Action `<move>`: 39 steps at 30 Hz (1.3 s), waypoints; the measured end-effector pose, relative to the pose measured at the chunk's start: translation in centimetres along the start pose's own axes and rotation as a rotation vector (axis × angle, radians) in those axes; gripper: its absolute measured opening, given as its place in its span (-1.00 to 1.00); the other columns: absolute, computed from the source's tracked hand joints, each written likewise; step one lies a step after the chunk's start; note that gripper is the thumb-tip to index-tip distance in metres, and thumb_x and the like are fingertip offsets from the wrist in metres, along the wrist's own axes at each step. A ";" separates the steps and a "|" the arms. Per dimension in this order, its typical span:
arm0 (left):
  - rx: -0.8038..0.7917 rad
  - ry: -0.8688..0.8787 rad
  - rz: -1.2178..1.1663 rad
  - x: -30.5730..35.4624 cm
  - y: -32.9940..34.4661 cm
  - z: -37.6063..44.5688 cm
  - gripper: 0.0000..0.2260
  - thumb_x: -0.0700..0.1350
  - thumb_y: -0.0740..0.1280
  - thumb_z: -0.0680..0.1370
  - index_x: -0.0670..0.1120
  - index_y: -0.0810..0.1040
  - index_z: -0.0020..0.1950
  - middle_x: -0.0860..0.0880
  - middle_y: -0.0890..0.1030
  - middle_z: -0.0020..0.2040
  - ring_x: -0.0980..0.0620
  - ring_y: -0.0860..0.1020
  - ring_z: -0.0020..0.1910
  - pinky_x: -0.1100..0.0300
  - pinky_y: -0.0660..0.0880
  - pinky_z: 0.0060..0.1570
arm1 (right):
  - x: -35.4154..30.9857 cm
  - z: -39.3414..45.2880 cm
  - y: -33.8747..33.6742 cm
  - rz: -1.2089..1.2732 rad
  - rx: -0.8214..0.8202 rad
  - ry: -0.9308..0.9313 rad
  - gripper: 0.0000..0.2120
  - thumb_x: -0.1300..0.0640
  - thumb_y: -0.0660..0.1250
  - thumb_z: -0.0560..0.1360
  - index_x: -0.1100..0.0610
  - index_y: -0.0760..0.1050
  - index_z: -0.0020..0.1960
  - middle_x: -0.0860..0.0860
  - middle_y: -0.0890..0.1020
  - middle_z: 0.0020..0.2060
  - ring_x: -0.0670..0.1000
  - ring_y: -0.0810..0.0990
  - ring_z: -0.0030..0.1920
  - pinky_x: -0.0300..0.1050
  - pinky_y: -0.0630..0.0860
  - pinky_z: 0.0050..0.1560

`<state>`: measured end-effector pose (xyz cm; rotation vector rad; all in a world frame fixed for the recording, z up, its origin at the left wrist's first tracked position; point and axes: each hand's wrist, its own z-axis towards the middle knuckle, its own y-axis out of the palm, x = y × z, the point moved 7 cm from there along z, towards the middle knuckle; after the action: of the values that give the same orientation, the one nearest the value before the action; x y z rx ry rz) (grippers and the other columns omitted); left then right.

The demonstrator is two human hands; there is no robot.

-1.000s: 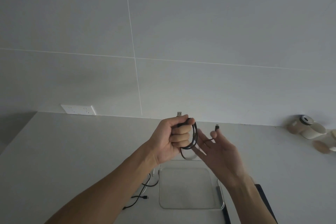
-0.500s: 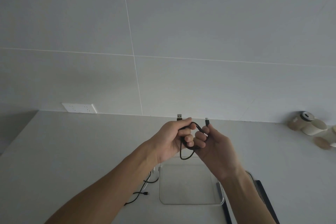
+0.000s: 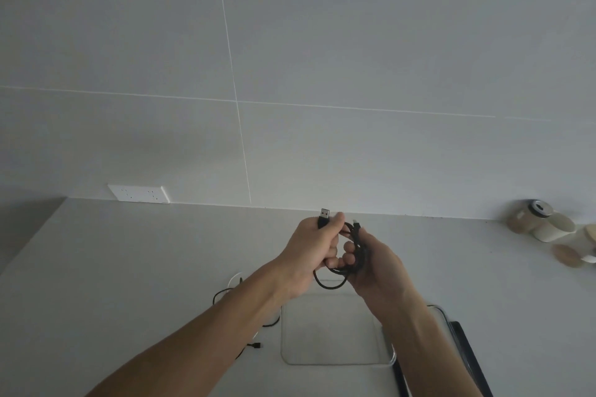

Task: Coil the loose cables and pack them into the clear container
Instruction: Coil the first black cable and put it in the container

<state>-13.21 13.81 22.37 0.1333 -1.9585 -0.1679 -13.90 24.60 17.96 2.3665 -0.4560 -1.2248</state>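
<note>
Pale grey panelled wall point(image 3: 322, 42) with thin white seams, white socket plate point(image 3: 138, 194) at 9 o'clock, white countertop point(image 3: 129, 267) below, dim even light

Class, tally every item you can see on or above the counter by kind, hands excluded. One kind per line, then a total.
Black USB cable, coiled, held in both hands: 1
Loose cables on the counter: 2, one black cable, one white cable
Clear container: 1
Cream jars: 2 at least; the right edge crops them
Wall socket: 1
Total: 7
</note>
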 end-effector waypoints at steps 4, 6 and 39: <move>-0.118 0.003 0.040 -0.2 0.6 -0.2 -0.80 -0.10 0.26 0.67 -0.11 0.50 -0.13 0.10 0.35 -0.45 0.14 0.33 -0.50 0.21 0.35 -0.32 | -0.2 -0.1 -0.7 -0.041 -0.003 -0.014 -0.74 0.21 0.16 0.66 0.32 0.59 0.06 0.06 0.47 -0.39 0.01 0.43 -0.44 0.01 0.61 -0.26; -0.130 0.058 0.168 0.2 0.8 -0.4 -0.78 -0.15 0.21 0.69 -0.11 0.44 -0.16 0.17 0.40 -0.51 0.17 0.37 -0.53 0.22 0.39 -0.30 | -0.1 -0.3 -0.7 -0.071 -0.022 -0.026 -0.75 0.25 0.15 0.68 0.36 0.57 0.11 0.08 0.48 -0.38 0.03 0.44 -0.43 0.04 0.65 -0.22; -0.286 -0.008 0.300 -2.9 1.7 0.7 -0.71 -0.01 0.21 0.69 -0.20 0.51 -0.08 -0.04 0.35 -0.36 0.09 0.33 -0.44 0.20 0.50 -0.23 | -0.2 0.1 -2.7 -0.255 0.413 -0.155 -0.84 0.21 0.18 0.64 0.22 0.53 0.01 0.02 0.45 -0.54 -0.05 0.27 -0.62 -0.15 0.28 -0.52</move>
<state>-12.79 16.02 19.77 -0.3468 -1.9145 -0.2484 -13.87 26.99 16.69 2.7535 -0.5089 -1.5631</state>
